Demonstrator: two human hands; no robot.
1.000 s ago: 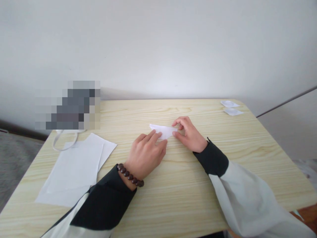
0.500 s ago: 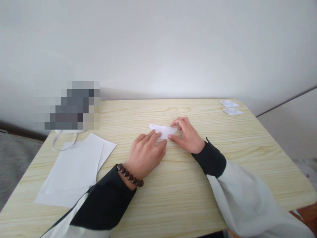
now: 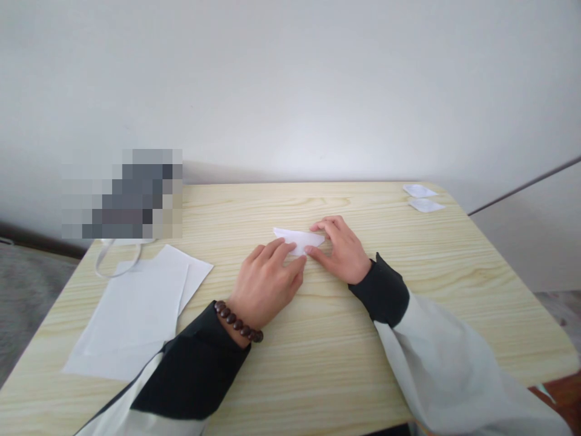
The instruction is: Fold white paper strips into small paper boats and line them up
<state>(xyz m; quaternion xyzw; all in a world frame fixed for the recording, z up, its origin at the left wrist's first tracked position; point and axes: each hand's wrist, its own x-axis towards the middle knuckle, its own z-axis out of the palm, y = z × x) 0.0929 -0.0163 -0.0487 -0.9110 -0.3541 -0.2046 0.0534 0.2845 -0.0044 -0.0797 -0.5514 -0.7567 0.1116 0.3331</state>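
A small folded white paper (image 3: 297, 237) lies flat in the middle of the light wooden table (image 3: 318, 363). My left hand (image 3: 267, 283), with a bead bracelet on the wrist, rests palm down with its fingers stretched out onto the paper's near edge. My right hand (image 3: 340, 249) lies at the paper's right end, fingers extended and pressing on it, thumb along the near edge. The two hands' fingertips nearly meet over the paper, hiding its lower right part.
A stack of white paper sheets (image 3: 136, 312) lies at the left of the table, with a white cord loop (image 3: 118, 259) behind it. Two small folded paper pieces (image 3: 423, 198) sit at the far right corner. A wall stands directly behind the table.
My right hand has slid a little to the left along the paper, its fingers flattening onto it. My left hand has stayed in place.
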